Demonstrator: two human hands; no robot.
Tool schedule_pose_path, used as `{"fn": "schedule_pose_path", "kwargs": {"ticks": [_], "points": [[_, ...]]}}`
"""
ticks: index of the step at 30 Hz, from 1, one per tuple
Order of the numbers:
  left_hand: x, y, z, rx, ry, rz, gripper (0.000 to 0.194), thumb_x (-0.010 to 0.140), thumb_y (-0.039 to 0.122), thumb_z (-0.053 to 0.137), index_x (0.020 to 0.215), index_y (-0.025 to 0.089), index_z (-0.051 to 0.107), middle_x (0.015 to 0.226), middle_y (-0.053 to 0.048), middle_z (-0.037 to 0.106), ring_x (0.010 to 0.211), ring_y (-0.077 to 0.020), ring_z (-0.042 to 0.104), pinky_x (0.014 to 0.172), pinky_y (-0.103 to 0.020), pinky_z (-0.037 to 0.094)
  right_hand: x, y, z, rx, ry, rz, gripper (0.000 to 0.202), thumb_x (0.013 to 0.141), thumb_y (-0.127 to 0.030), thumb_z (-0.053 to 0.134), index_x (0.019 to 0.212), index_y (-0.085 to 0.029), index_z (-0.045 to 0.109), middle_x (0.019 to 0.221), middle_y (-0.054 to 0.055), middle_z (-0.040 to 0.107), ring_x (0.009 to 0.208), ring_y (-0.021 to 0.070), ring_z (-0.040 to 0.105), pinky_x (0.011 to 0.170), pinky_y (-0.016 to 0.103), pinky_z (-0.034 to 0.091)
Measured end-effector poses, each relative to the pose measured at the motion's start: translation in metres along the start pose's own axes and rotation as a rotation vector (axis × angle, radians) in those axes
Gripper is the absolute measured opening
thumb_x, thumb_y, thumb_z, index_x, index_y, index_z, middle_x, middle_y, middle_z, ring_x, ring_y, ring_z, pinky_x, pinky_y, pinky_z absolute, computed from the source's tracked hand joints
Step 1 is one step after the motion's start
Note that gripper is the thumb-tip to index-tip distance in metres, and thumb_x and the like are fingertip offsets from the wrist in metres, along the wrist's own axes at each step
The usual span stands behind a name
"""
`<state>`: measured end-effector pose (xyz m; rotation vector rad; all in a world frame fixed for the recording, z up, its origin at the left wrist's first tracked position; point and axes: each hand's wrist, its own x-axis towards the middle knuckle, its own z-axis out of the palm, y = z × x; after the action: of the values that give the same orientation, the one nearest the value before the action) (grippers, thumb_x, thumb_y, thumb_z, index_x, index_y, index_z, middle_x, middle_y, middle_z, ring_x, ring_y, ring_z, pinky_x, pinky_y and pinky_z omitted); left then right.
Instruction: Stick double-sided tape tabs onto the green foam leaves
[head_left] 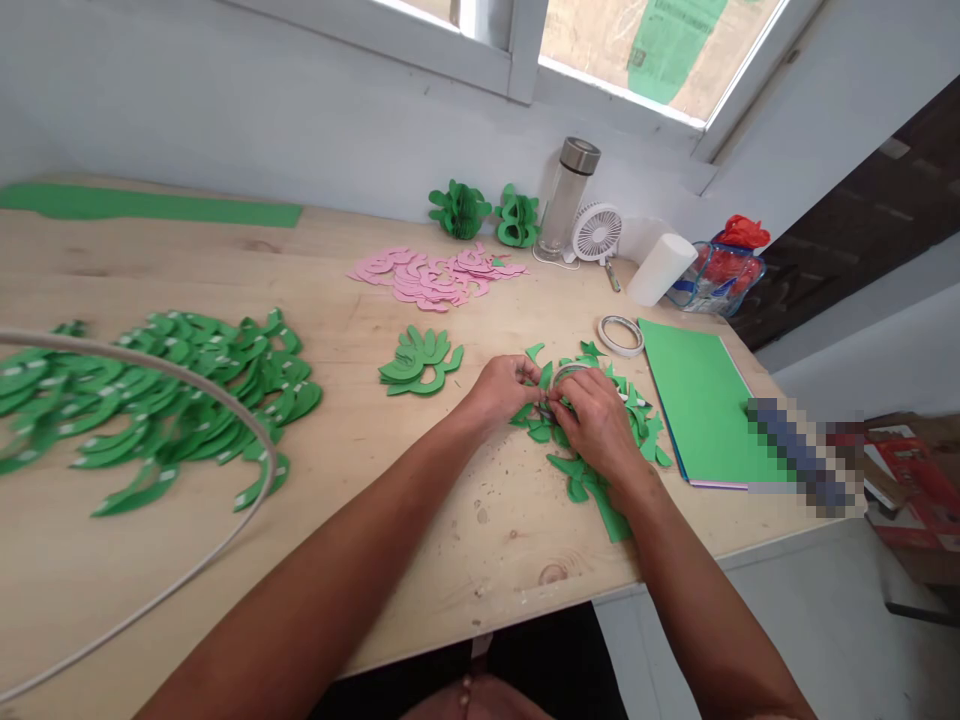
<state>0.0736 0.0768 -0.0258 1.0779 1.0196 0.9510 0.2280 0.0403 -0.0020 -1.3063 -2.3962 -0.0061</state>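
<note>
My left hand (pixel 508 388) is closed in a pinch, with a small green paper piece (pixel 546 376) standing up at its fingertips. Close against it, my right hand (pixel 598 412) is bent around a roll of white tape (pixel 573 368), mostly covered by the fingers. The fingertips of both hands meet, so what lies exactly between them is hidden. Under and around them are many green paper scraps (pixel 646 432). To the left of my left hand lies a stack of green scalloped paper cutouts (pixel 424 362).
Curved green strips with white patches (pixel 187 385) cover the left. Pink cutouts (pixel 435 277) lie behind. A second tape roll (pixel 621 336) and green sheets (pixel 705 410) are at right. A bottle (pixel 568 200), fan (pixel 597 233) and white cylinder (pixel 663 270) stand near the wall.
</note>
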Motion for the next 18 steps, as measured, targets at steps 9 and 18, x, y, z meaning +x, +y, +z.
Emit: {"fn": "schedule_pose_path", "kwargs": {"ticks": [9,18], "points": [[0.0014,-0.0005,0.0014,0.039,0.029,0.016,0.024,0.056,0.0,0.069,0.063,0.016,0.052,0.052,0.004,0.056,0.045,-0.0103,0.054,0.045,-0.022,0.041,0.0019,-0.0004,0.0033,-0.012,-0.052,-0.003,0.013,0.089,-0.014,0.042,0.084,-0.02,0.053,0.097,0.013,0.059,0.098,0.0274,0.048,0.084,0.042,0.04],[0.0012,-0.0002,0.0013,0.075,0.091,0.043,0.022,0.054,0.002,0.068,0.062,0.016,0.053,0.052,0.005,0.055,0.046,-0.0095,0.051,0.046,-0.021,0.038,-0.0007,0.0033,0.0007,0.213,0.101,0.021,0.008,0.087,-0.016,0.044,0.082,-0.023,0.048,0.095,0.008,0.06,0.096,0.0245,0.051,0.086,0.041,0.041]]}}
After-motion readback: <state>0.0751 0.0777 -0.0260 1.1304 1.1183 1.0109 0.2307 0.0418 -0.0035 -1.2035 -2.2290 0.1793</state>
